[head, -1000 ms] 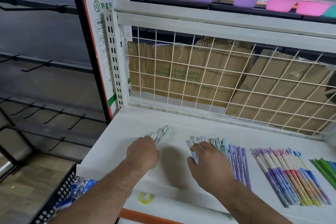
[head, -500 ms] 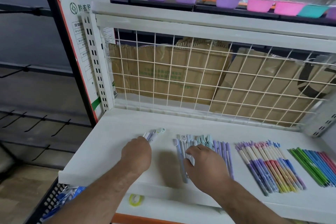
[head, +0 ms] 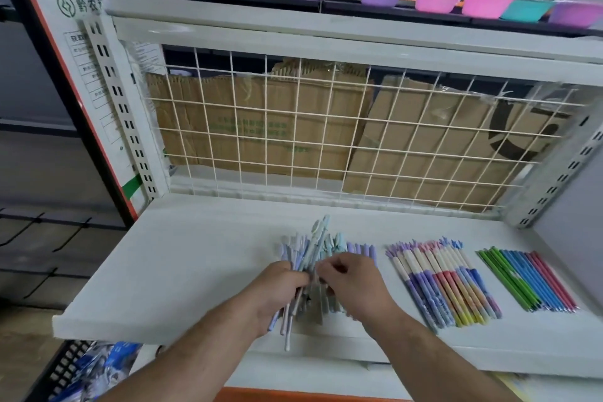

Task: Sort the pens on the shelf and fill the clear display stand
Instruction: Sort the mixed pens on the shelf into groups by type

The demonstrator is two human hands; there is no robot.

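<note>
Mid-sort: bunching loose pens (head: 318, 238) together on the shelf (head: 195, 258), beside two rows (head: 440, 281) already laid out. Gripping the bundle low with left hand (head: 277, 290); pinching the same pens with right hand (head: 355, 287). Next, likely: squaring the ends, then loading the stand, not in view.

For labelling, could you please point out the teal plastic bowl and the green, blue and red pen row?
Teal plastic bowl (head: 525, 10): head view, front wall.
Green, blue and red pen row (head: 529, 281): head view, blue middle.

white shelf (head: 195, 264), pastel blue-lilac pens (head: 313, 248)
</note>
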